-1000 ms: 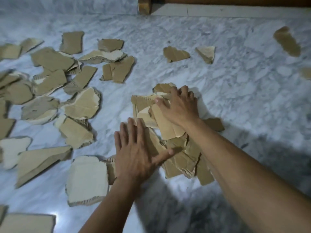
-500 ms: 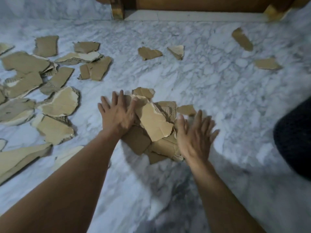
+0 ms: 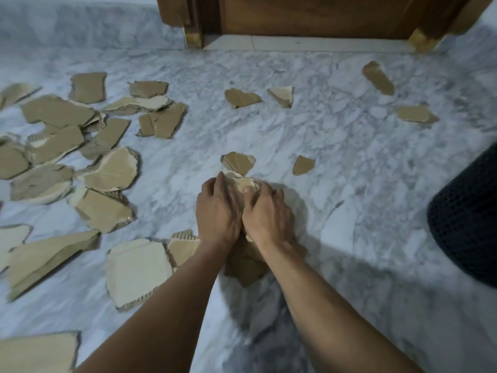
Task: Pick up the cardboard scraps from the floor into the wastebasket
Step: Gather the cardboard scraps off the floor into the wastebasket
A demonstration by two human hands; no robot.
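Hands hide most of the gathered bundle of scraps point(image 3: 243, 265): the left hand point(image 3: 217, 211) and the right hand point(image 3: 266, 214) press together on top of it, fingers curled around the pieces, so only a pale torn edge past the fingertips and a brown flap below the wrists show. Whether the bundle rests on the marble floor point(image 3: 336, 157) or is lifted clear of it cannot be told. The wastebasket point(image 3: 468, 222), dark and mesh-walled, is cut off by the right edge, with only part of its side in view; its opening is out of sight. Loose cardboard scraps point(image 3: 107, 173) lie spread over the floor to the left, several cropped by the left and bottom borders. A few small pieces point(image 3: 238, 162) sit just beyond the hands, and others lie well apart toward the wooden door point(image 3: 309, 14), whose top is cut off. No writing or label can be read on any piece.
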